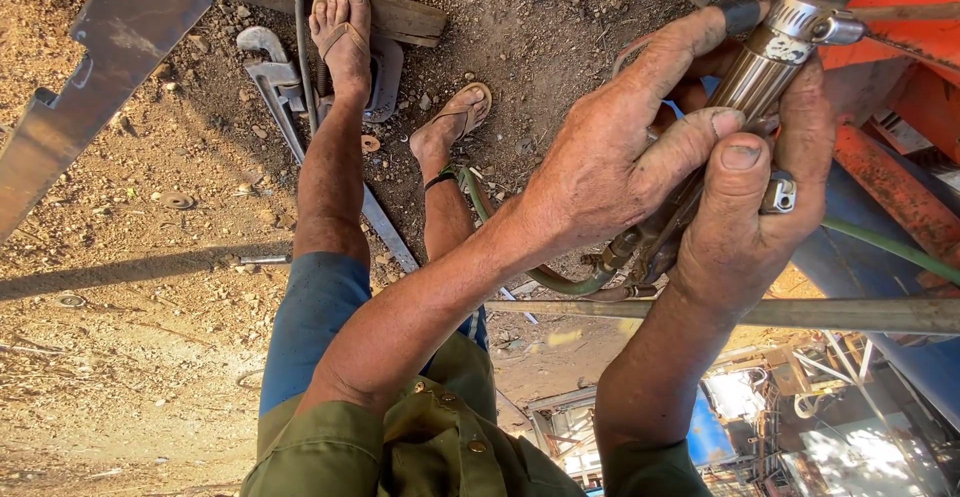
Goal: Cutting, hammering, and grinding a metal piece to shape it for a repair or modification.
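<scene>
Hands on metal torch handle
Left hand (600, 172) and right hand (750, 207) both closed around the torch handle (760, 67); green hose (890, 247) trails right.

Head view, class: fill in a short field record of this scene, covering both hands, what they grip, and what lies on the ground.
setting: outdoors, dirt ground strewn with small stones
left hand: wrapped round the metal torch handle, fingers over it
right hand: grips the same handle from the other side, thumb up
handle detail: hose clamp near its top
hose: green hose runs off to the right
ground items: large pipe wrench, wooden plank
feet: in sandals
behind the hands: orange metal body
</scene>
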